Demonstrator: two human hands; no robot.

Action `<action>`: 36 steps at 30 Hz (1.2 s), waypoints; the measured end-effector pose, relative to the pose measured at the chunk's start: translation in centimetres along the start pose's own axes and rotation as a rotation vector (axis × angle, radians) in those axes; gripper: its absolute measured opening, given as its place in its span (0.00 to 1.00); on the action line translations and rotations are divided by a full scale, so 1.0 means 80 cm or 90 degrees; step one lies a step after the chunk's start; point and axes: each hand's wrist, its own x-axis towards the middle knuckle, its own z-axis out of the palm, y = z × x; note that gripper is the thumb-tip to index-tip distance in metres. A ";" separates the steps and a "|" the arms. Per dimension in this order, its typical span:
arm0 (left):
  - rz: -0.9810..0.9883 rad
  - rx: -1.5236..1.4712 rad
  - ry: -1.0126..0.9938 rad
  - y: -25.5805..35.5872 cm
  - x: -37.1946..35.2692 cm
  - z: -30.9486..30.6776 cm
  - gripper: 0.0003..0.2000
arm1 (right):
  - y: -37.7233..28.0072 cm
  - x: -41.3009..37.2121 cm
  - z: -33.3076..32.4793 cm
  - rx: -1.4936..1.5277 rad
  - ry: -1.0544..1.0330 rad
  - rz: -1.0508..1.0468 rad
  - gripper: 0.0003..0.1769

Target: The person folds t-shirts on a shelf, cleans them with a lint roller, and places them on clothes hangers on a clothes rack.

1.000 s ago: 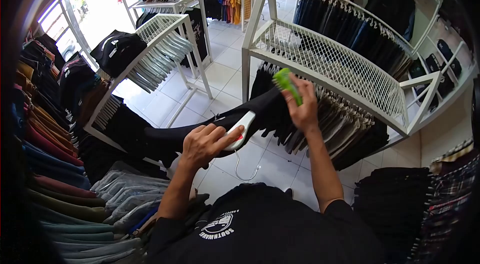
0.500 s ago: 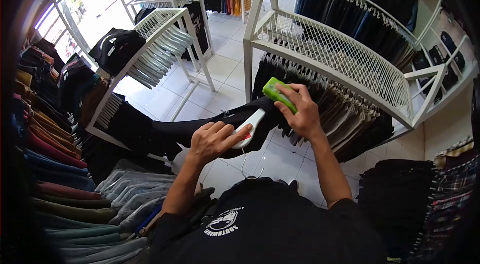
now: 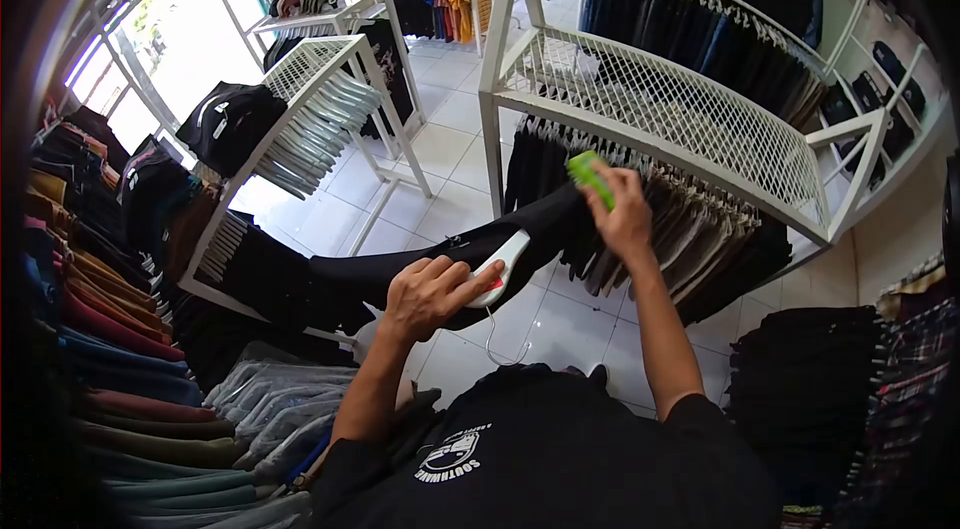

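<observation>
Item 1: my left hand, fingers curled down, thumb pressed along a white hanger; grip snug. A small red label shows beside the thumb, its lettering too small for me to read. The hanger's wire hook points down over the floor tiles.

Item 2: my right hand, fingers closed around a green hand-held tool, just in front of the long near edge of the right mesh rack, towards its left corner. The tool's exact kind I cannot tell.

Item 3: black garment, stretched beneath the left hand and hanger, one end near the tool; contact between those two I cannot confirm.

Item 4: black T-shirt on the wearer, white chest print reading "SOUTHWAVE"; smaller line above, not fully legible.

Item 5: dark and beige trousers, below the right mesh rack's near edge.

Item 6: left mesh rack, clear hangers along its right edge.

Item 7: plaid shirts, far right; plastic-covered garments, lower left.
</observation>
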 end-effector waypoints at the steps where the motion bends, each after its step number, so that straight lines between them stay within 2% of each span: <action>1: 0.002 0.002 -0.010 0.001 -0.002 0.002 0.30 | 0.033 0.001 0.009 -0.070 0.044 0.045 0.21; 3: 0.003 -0.002 0.000 0.002 -0.006 0.008 0.29 | 0.034 0.004 -0.015 -0.001 0.068 0.089 0.21; 5: 0.008 -0.012 0.004 0.003 0.002 0.014 0.29 | -0.007 0.002 -0.040 0.069 0.063 0.017 0.22; 7: 0.017 -0.030 -0.039 0.005 0.018 0.016 0.28 | -0.051 -0.008 -0.059 0.143 -0.033 -0.087 0.23; 9: 0.052 -0.070 -0.051 0.007 0.036 0.026 0.28 | -0.075 -0.021 -0.074 0.184 -0.164 -0.056 0.23; 12: 0.099 -0.114 -0.010 0.010 0.059 0.047 0.30 | 0.000 -0.029 -0.074 0.076 -0.097 0.049 0.23; 13: 0.106 -0.142 -0.011 0.015 0.066 0.053 0.31 | 0.039 -0.036 -0.078 -0.033 -0.051 0.095 0.23; 15: 0.121 -0.183 -0.008 0.026 0.080 0.064 0.31 | 0.088 -0.051 -0.100 -0.148 -0.008 0.238 0.24; 16: 0.118 -0.205 -0.008 0.030 0.089 0.070 0.32 | 0.094 -0.061 -0.111 -0.158 -0.003 0.251 0.24; 18: 0.127 -0.238 -0.006 0.039 0.112 0.080 0.32 | 0.087 -0.083 -0.139 -0.018 0.131 0.198 0.25; 21: 0.154 -0.285 -0.002 0.058 0.152 0.086 0.33 | 0.041 -0.102 -0.170 0.077 0.078 0.145 0.24; 23: 0.190 -0.322 -0.015 0.073 0.182 0.093 0.32 | 0.052 -0.112 -0.190 0.069 0.061 0.159 0.24; 25: 0.214 -0.351 0.000 0.087 0.205 0.103 0.32 | 0.114 -0.130 -0.208 -0.100 0.172 0.181 0.24; 27: 0.197 -0.406 0.013 0.100 0.232 0.113 0.32 | 0.171 -0.161 -0.231 -0.264 0.229 0.241 0.25; 28: 0.168 -0.440 -0.026 0.105 0.246 0.113 0.28 | 0.183 -0.171 -0.238 -0.252 0.293 0.253 0.27; 29: 0.177 -0.444 -0.018 0.114 0.264 0.120 0.28 | 0.193 -0.183 -0.244 -0.239 0.355 0.261 0.29; 31: 0.004 -0.735 -0.033 0.137 0.290 0.131 0.21 | 0.160 -0.175 -0.254 -0.160 0.413 0.276 0.35; 32: -0.146 -0.840 -0.211 0.145 0.303 0.124 0.14 | 0.151 -0.172 -0.246 -0.162 0.443 0.225 0.38; 33: -0.260 -0.935 -0.308 0.153 0.315 0.131 0.14 | 0.149 -0.174 -0.232 -0.142 0.432 0.226 0.40; 35: -0.309 -1.007 -0.333 0.174 0.345 0.144 0.19 | 0.141 -0.172 -0.205 -0.140 0.433 0.183 0.41; 36: -0.324 -1.029 -0.336 0.188 0.359 0.146 0.21 | 0.146 -0.180 -0.191 -0.111 0.392 0.183 0.42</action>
